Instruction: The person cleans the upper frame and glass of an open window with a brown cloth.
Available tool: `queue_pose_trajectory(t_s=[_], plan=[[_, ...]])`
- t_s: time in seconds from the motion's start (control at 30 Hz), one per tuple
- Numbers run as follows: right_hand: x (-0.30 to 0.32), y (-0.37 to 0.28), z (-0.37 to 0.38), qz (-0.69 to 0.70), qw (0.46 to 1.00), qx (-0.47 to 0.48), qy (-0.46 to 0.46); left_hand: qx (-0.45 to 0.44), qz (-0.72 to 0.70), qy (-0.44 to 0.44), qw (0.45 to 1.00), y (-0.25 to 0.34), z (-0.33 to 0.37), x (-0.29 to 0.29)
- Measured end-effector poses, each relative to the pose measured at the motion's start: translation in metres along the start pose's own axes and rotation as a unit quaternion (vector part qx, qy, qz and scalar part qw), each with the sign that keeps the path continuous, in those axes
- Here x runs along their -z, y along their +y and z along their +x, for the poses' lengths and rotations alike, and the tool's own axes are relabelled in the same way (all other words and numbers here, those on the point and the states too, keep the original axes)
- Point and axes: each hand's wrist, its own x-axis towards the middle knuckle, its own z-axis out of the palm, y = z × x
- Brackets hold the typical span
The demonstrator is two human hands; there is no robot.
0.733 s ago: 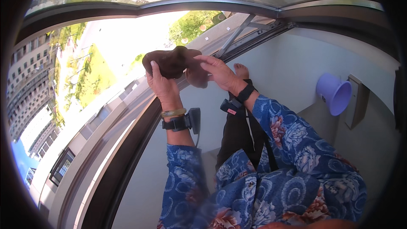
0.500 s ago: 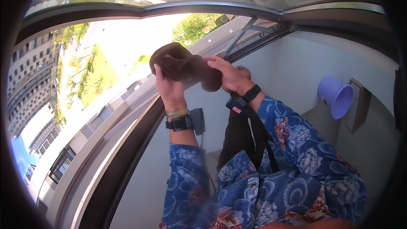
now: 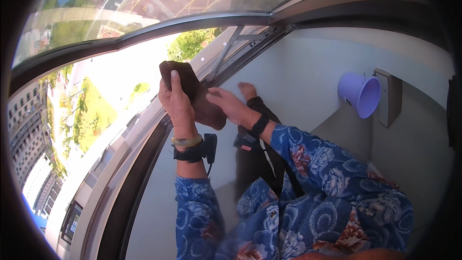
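A dark brown cloth (image 3: 192, 82), folded into a thick pad, is held up between both hands beside the open window frame. My left hand (image 3: 178, 101) grips its left side, thumb lying over the front and fingers behind it. My right hand (image 3: 233, 108) pinches the lower right part, with the thumb on top and the fingers mostly hidden. A strapped black device (image 3: 192, 152) and a bangle (image 3: 186, 140) sit on my left wrist. Another black strap (image 3: 260, 125) circles my right wrist.
A tilted window pane (image 3: 144, 0) crosses the top, with its metal stay arm (image 3: 225, 53) on the right. The dark window sill frame (image 3: 139, 183) runs along my left, high above ground. A purple bucket (image 3: 353, 94) stands at the right. My bare foot (image 3: 248, 90) shows beyond the hands.
The cloth has been turned and hangs more upright, flatter than the bunched shape before. Both hands have come lower and left in the picture as the view shifted.
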Motion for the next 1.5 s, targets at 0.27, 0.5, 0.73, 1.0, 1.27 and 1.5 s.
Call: queue_pose_trajectory(t_s=[0.27,0.5,0.73,1.0,1.27,1.5], plan=[[0.062,0.002,-0.019,0.157,0.981,0.091,0.064,-0.097,0.329,-0.321,0.883,-0.053,-0.014,-0.122],[0.08,-0.024,-0.03,0.202,0.964,0.133,0.11,-0.148,0.422,-0.38,0.81,-0.079,0.0,-0.175],[0.09,-0.018,-0.035,0.237,0.955,0.131,0.121,-0.181,0.484,-0.385,0.765,-0.09,-0.001,-0.196],[0.088,-0.012,-0.032,0.234,0.954,0.13,0.136,-0.247,0.453,-0.366,0.775,-0.092,-0.006,-0.192],[0.087,-0.021,-0.037,0.203,0.956,0.127,0.169,-0.252,0.493,-0.405,0.728,-0.092,-0.003,-0.198],[0.08,-0.028,-0.04,0.234,0.95,0.135,0.155,-0.251,0.508,-0.412,0.714,-0.089,0.001,-0.194]])
